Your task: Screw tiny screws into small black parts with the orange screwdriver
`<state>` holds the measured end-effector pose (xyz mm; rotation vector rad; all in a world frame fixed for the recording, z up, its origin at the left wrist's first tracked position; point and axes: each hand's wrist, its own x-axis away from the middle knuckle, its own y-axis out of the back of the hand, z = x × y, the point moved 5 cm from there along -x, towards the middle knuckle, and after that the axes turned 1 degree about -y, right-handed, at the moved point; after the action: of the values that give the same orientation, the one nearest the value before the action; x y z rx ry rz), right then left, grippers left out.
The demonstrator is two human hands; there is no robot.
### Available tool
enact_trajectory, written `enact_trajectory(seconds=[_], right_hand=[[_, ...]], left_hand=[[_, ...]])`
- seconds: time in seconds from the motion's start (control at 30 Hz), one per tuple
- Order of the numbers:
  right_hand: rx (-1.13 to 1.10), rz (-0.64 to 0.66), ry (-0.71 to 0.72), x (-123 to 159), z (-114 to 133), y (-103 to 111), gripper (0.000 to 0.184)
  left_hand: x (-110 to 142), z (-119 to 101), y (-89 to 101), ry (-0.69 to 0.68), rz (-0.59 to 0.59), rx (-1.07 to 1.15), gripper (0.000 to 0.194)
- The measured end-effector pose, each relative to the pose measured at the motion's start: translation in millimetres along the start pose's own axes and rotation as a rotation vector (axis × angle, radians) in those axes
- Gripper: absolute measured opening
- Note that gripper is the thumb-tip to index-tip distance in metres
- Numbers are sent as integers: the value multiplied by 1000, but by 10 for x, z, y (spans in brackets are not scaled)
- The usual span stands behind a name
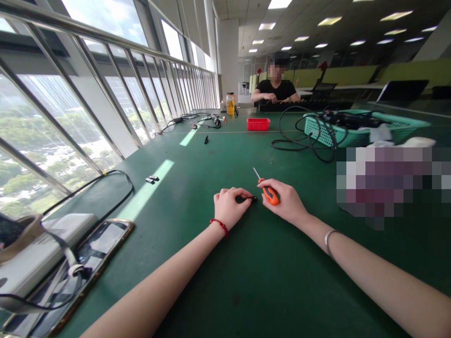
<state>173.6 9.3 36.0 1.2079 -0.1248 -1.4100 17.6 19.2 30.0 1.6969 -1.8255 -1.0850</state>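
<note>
Green table (211, 281) | on it: 1 red tray (258, 126) | 1 teal basket (319, 131) | 1 jar (230, 105) | 1 phone (109, 240)

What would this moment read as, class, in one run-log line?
left hand: pinches small black part | right hand: holds orange-and-black screwdriver, tip pointing away | beyond: red tray, teal basket

screwdriver handle (270, 194): plastic | shaft (256, 172): metal | tabletop (246, 267): smooth (faintly glossy) | railing (70, 29): polished metal

Left hand (230, 206): set in a fingertip pinch, back upward;
Right hand (286, 201): curled in a grip, near the left;
Left arm (165, 276): slanting in from lower left;
Right arm (375, 276): from lower right
</note>
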Motion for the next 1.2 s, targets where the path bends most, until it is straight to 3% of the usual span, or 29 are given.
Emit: enact_trajectory(seconds=[0.13, 0.23, 0.3, 0.4, 1.07, 1.2], right_hand=[[-123, -183, -28, -13, 125, 194, 24], [-188, -358, -58, -47, 232, 413, 11], [-154, -402, -62, -82, 292, 524, 8], [-133, -381, -37, -127, 329, 594, 18], [-195, -312, -104, -138, 244, 541, 19], [-297, -243, -141, -203, 274, 532, 33]], left_hand=[[9, 1, 3, -24, -7, -11, 14], [9, -2, -4, -58, -16, -26, 15], [6, -11, -10, -83, -19, -38, 15], [4, -25, -14, -107, -20, -56, 16], [7, -42, -20, -115, -23, -77, 17], [3, -41, -18, -114, -23, -79, 16]])
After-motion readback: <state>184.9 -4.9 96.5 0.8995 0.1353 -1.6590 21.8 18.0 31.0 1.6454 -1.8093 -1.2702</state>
